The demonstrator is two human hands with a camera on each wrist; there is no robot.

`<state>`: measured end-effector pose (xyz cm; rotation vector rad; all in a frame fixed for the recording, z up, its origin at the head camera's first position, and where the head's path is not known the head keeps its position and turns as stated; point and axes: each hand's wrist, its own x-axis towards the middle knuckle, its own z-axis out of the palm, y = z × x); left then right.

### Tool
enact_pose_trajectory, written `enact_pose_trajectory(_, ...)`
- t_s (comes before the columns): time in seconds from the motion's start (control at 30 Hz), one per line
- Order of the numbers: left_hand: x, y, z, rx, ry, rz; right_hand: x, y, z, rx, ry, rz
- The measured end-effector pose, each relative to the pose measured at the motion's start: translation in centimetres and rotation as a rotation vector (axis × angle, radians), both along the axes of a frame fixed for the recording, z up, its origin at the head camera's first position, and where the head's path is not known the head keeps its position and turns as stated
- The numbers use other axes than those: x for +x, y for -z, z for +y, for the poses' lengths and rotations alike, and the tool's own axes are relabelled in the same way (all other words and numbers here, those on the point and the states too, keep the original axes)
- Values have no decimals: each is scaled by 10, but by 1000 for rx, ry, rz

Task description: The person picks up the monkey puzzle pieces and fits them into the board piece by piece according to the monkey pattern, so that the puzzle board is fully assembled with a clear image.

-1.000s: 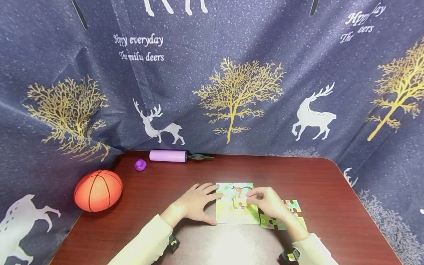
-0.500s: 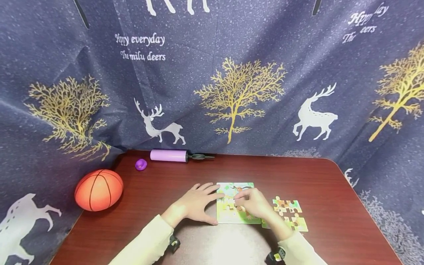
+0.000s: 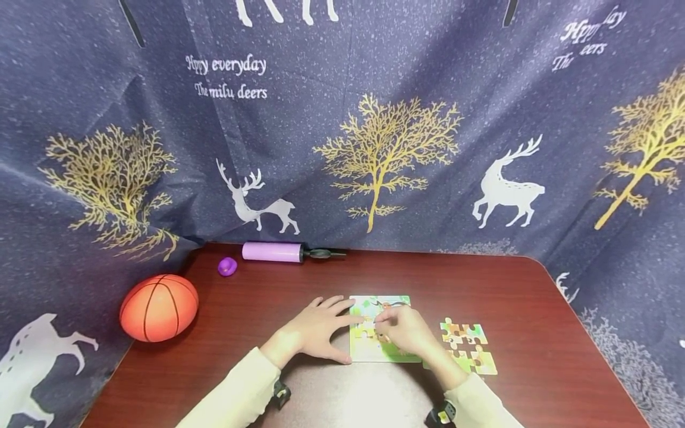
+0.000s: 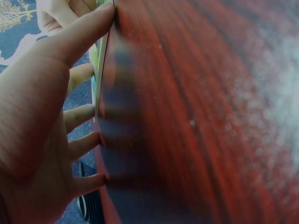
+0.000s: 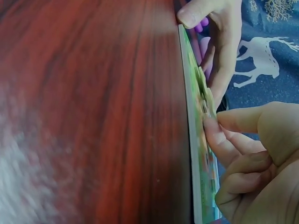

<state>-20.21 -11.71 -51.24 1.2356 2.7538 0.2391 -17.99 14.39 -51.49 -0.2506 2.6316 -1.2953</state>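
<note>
A square jigsaw board (image 3: 369, 355) with a green and yellow picture lies flat on the table. My left hand (image 3: 318, 330) is spread along its left side; in the left wrist view the thumb (image 4: 88, 32) touches the board's edge. Over the middle of the board, my right hand (image 3: 411, 333) pinches a jigsaw piece (image 5: 209, 99) between thumb and fingers. That piece is slightly tilted in the right wrist view, and the fingers partly hide it. Whether it sits in place, I cannot tell.
Several loose jigsaw pieces (image 3: 467, 345) lie right of the board, partly behind the right forearm. A purple hand pump (image 3: 273, 252) and a small purple object (image 3: 227, 266) are at the back left of the table (image 3: 299, 392). An orange ball (image 3: 159, 308) stands at the left edge.
My right hand has moved left over the board with the jigsaw piece, then shifted slightly further left. The loose pieces at right came into fuller view. My left hand has stayed put.
</note>
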Motion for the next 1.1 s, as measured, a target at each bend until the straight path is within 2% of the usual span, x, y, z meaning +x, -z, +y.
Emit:
enact_pose_trajectory(0.3,-1,3,1,-5,-1,18,-5,1,4,46,-75,23)
enact_pose_trajectory(0.6,0,3,1,-14,-11,19,-5,-5,6,65,-153,48)
enact_pose_trajectory(0.87,-1,5,0,-14,-10,17,-5,-4,4,145,-153,139)
enact_pose_trajectory(1.1,-2,9,-1,-17,3,30,-5,-2,4,179,-140,171)
